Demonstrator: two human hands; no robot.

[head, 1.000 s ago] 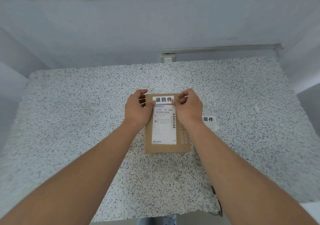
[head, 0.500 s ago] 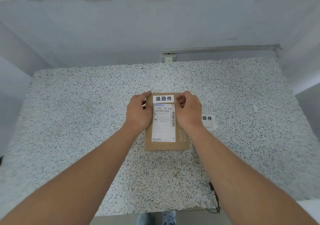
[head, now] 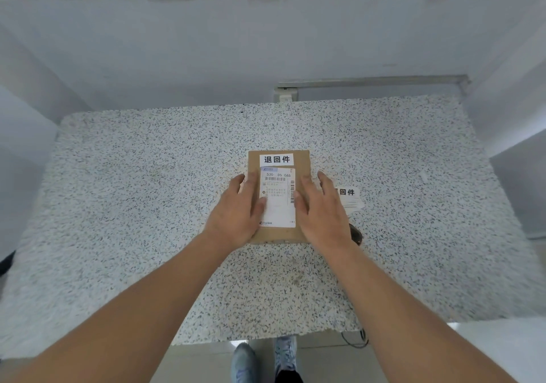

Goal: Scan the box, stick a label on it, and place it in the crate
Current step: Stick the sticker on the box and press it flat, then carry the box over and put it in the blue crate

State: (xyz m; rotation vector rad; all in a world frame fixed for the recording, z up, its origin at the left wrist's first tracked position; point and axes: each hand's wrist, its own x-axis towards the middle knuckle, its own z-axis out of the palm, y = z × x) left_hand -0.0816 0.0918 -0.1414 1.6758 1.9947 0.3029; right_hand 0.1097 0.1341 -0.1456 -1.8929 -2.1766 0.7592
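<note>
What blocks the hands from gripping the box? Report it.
Nothing visible does. The left hand and right hand already rest flat on the box, one along each side, fingers spread. The crate is out of view.

Your left hand [head: 239,214] and right hand [head: 320,216] are bare, with no rings, watch or gloves, your forearms [head: 141,303] carry no sleeves as far as the frame shows, and below you wear pale blue-grey shoes [head: 285,353].
</note>
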